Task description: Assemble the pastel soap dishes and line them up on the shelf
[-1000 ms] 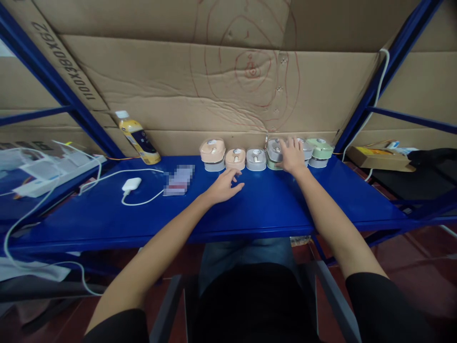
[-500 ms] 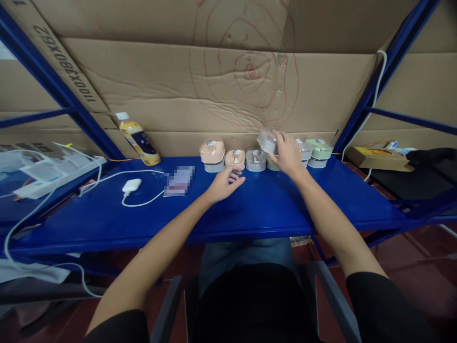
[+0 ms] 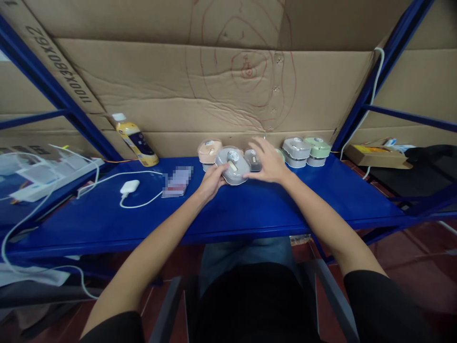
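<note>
My left hand point(image 3: 213, 182) grips the left side of a grey lidded container point(image 3: 233, 166), its thumb on top near a pale tab. The container has a clear cover with a round label and is held above the table, tilted towards me. My right hand point(image 3: 270, 161) is open at its right, fingers spread, the thumb tip close to its edge; whether they touch I cannot tell. Behind stand a peach container point(image 3: 209, 151) stacked on a grey one, another grey container point(image 3: 253, 159) partly hidden by my right hand, and a green one point(image 3: 280, 153) mostly hidden.
On the right are two stacks, a grey container point(image 3: 296, 148) and a green-topped one point(image 3: 317, 147). A yellow drink bottle point(image 3: 137, 143) leans against the cardboard point(image 3: 150, 85). A white charger point(image 3: 129, 186) with a cable and a blurred phone-like object point(image 3: 177, 181) lie on the blue table point(image 3: 250, 209).
The grey container has moved from my right hand at the back row leftward and nearer, into my left hand. My left hand has closed on it; my right hand has let go.
</note>
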Motion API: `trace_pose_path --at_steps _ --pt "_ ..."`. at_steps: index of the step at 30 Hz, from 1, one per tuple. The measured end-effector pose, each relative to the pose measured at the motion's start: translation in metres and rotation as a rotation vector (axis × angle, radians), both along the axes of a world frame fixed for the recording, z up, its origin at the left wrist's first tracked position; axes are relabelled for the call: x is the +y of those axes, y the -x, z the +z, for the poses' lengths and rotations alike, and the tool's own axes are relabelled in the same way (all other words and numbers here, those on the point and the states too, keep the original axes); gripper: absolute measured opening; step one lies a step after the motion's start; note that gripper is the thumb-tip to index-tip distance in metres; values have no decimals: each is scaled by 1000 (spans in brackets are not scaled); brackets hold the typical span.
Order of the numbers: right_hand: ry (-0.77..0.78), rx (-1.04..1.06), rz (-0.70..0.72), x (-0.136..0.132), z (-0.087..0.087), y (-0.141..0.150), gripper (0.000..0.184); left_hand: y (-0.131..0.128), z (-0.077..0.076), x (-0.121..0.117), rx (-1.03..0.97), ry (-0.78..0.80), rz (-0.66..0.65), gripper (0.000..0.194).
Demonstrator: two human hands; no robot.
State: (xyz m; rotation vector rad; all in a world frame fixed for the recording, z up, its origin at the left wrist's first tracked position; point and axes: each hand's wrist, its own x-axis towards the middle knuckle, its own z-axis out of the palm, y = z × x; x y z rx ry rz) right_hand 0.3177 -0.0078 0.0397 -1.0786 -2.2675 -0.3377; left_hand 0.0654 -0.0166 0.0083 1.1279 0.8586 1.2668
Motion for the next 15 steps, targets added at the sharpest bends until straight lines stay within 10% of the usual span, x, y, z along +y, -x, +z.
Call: trace_pose_path --at_steps 10,15 --pt "505 -203 -528 17 -7 -34 85 0 3 -2 255 7 89 36" --pt "444 -207 -640 -6 22 -19 66 2 1 1 368 5 76 26"
